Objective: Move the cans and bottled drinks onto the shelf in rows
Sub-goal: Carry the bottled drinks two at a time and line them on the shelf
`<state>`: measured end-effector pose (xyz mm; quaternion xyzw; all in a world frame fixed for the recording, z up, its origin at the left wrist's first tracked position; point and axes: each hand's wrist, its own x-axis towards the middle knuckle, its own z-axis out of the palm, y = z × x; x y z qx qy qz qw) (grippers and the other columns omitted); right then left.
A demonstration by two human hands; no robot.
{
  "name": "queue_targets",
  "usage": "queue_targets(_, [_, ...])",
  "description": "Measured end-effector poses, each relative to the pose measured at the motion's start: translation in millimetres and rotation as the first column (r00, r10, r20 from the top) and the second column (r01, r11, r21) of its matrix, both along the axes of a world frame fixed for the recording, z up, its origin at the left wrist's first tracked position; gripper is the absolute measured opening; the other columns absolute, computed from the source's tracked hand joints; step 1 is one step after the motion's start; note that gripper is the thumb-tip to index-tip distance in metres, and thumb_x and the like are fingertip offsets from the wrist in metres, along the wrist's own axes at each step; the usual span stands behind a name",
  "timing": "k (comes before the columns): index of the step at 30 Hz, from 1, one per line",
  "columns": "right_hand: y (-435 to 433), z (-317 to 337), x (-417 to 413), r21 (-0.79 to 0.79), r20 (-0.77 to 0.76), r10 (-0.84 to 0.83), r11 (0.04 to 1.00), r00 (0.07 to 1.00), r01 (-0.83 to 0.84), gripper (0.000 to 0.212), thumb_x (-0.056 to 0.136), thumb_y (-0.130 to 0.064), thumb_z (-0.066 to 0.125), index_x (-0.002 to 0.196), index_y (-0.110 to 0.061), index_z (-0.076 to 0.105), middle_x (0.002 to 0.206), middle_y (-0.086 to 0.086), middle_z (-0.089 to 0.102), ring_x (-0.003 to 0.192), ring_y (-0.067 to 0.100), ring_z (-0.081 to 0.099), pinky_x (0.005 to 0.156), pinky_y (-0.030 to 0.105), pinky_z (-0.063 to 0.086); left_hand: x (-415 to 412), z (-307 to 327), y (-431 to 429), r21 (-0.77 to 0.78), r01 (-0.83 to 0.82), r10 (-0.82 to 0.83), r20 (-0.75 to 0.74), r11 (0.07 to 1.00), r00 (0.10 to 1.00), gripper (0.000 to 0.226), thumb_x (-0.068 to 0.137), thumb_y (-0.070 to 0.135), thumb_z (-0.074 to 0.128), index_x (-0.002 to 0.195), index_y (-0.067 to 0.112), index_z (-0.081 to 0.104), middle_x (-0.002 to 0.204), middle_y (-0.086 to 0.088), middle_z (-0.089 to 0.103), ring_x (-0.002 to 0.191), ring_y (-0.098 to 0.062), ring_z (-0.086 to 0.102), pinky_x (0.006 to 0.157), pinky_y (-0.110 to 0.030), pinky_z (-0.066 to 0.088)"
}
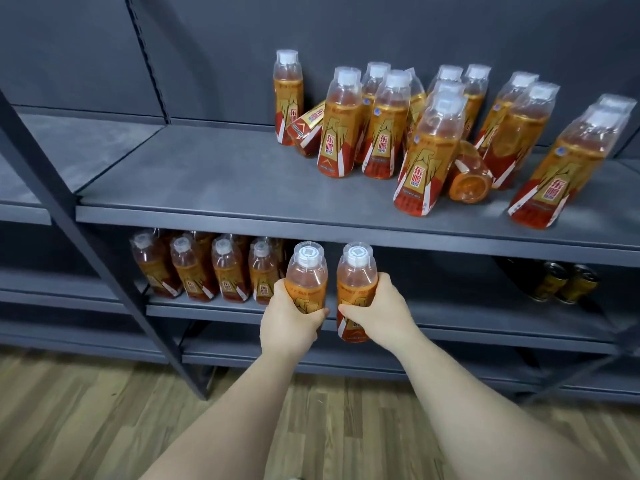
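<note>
A dark grey metal shelving unit [69, 202] fills the view above a wood-plank floor [104, 410]. On its upper shelf [207, 181], toward the right end and back wall, stands a loose cluster of orange drink bottles [429, 147] with white caps under clear covers. Most are upright. One tipped bottle [469, 178] lies with its base toward the front edge, and another fallen bottle [306, 128] lies at the cluster's left side. On the lower shelf [467, 317], a tidy row of the same bottles [227, 275] runs along the left end, several deep, and two gold cans [568, 284] sit near the right end in shadow. Just right of that row, at the lower shelf's front edge, two bottles are held upright side by side, close but apart. The left hand [291, 320] grips the left bottle [306, 268] with fingers curled round its label. The right hand [377, 310] grips the right bottle [356, 268] the same way, thumb across the front.
</note>
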<state>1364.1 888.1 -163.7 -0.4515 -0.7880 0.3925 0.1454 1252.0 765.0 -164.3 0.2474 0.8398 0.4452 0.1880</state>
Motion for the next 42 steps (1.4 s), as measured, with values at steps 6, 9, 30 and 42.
queue_targets(6, [30.4,-52.8,-15.5,0.014,-0.027,0.000,1.000,1.000,0.001,0.071,0.074,-0.044,0.082,0.130,-0.027,0.041,0.121,-0.005,0.056,0.108,0.015,0.059,0.088,0.036,0.055,-13.7,-59.3,34.5,0.036,0.058,-0.057,-0.020,0.998,0.998,0.060,0.077,0.033,0.083,0.112,0.035,0.034,0.100,0.012,0.058,0.081,-0.006,0.059,0.067,-0.016,0.048])
queue_targets(9, [51.1,-75.2,-28.3,0.041,-0.068,-0.029,0.999,0.997,0.031,0.066,0.074,-0.044,0.082,0.125,-0.027,0.043,0.117,-0.005,0.057,0.106,0.016,0.059,0.089,0.040,0.055,-26.4,-85.5,58.3,0.061,0.063,-0.063,-0.013,0.996,0.998,0.060,0.073,0.038,0.084,0.109,0.038,0.036,0.096,0.007,0.065,0.083,-0.014,0.067,0.076,-0.035,0.059])
queue_targets(30, [120.8,-178.4,-117.4,0.253,-0.357,-0.053,0.956,0.933,0.151,0.060,0.081,-0.045,0.075,0.125,-0.023,0.040,0.116,-0.001,0.059,0.101,0.020,0.062,0.085,0.043,0.056,-100.4,-185.9,156.1,0.258,-0.063,0.162,-0.382,0.964,0.910,0.094,0.083,0.037,0.075,0.153,0.011,0.017,0.137,-0.016,0.048,0.115,-0.035,0.057,0.088,-0.049,0.053])
queue_targets(42, [124.8,-192.2,-124.1,0.348,-0.340,-0.026,0.925,0.940,0.151,0.058,0.086,-0.036,0.075,0.125,-0.013,0.040,0.115,0.005,0.060,0.099,0.021,0.059,0.075,0.032,0.048,-111.4,-201.0,165.4,0.286,-0.035,0.159,-0.423,0.958,0.892,0.087,0.087,0.026,0.073,0.151,0.008,0.017,0.136,-0.018,0.046,0.117,-0.036,0.055,0.093,-0.044,0.049])
